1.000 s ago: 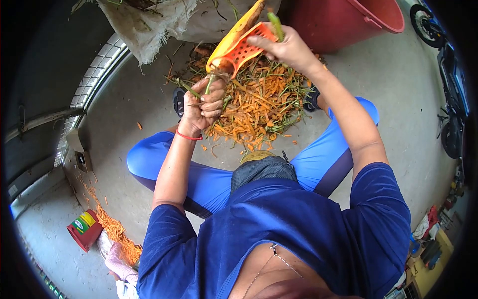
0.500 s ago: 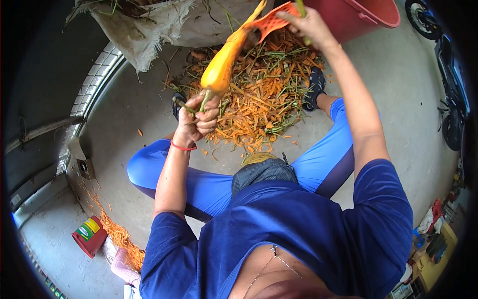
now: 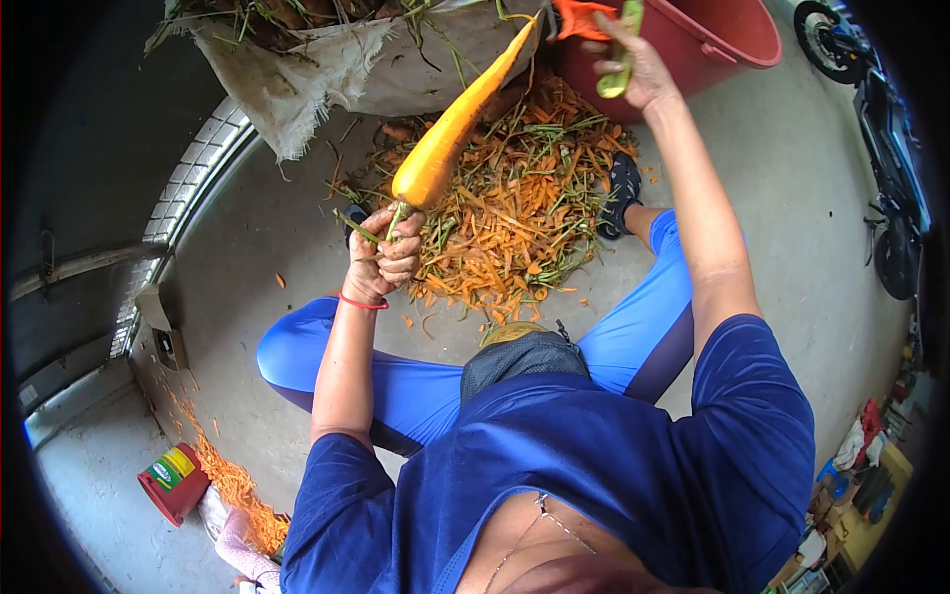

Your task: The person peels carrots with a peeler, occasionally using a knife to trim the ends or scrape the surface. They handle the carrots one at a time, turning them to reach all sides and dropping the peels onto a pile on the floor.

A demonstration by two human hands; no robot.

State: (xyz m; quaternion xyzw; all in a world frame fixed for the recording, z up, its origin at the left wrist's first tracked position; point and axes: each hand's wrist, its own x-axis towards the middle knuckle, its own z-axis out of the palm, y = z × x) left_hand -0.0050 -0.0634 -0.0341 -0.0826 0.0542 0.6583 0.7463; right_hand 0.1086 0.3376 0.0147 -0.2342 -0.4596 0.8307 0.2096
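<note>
My left hand (image 3: 389,252) is closed around the green stem stubs of a large carrot (image 3: 431,163). The carrot is smooth and bright orange, tilted with its thin tip up and to the right. To the right of that tip, my right hand (image 3: 633,71) grips a peeler with an orange head (image 3: 582,18) and a green handle (image 3: 615,81). A gap separates the peeler from the carrot. Below them a pile of orange peelings and green stem bits (image 3: 529,213) lies on the floor between my feet.
A whitish sack (image 3: 327,84) with dirty roots and stems on top stands at the back. Beside it is a large red tub (image 3: 727,49). A small red bucket (image 3: 176,485) and a spread of orange shreds (image 3: 233,480) lie lower left. A motorcycle (image 3: 891,148) stands at right.
The peeler has moved off the carrot's side, up and to the right, with my right hand. My left hand and the carrot have shifted slightly left and down.
</note>
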